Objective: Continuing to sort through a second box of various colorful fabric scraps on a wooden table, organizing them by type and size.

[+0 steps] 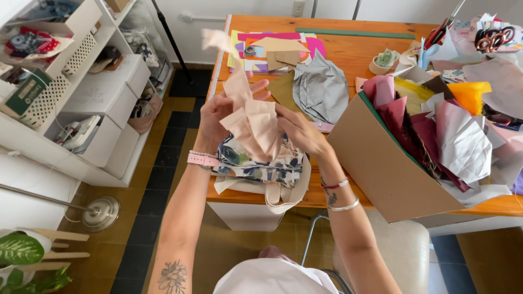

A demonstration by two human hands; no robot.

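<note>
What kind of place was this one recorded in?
Probably a home sewing or craft room. Both hands hold a strip of pale pink fabric over a wooden table; a cardboard box brims with fabric scraps, and scissors lie nearby.

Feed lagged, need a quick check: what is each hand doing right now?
Left hand: closed on the pale pink fabric strip, above the table.
Right hand: closed on the same strip, lower down.

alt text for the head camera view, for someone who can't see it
Seen from above, a left hand and right hand hold up a pale pink fabric strip over a floral fabric bag on a wooden table, beside a cardboard box of scraps.
</note>
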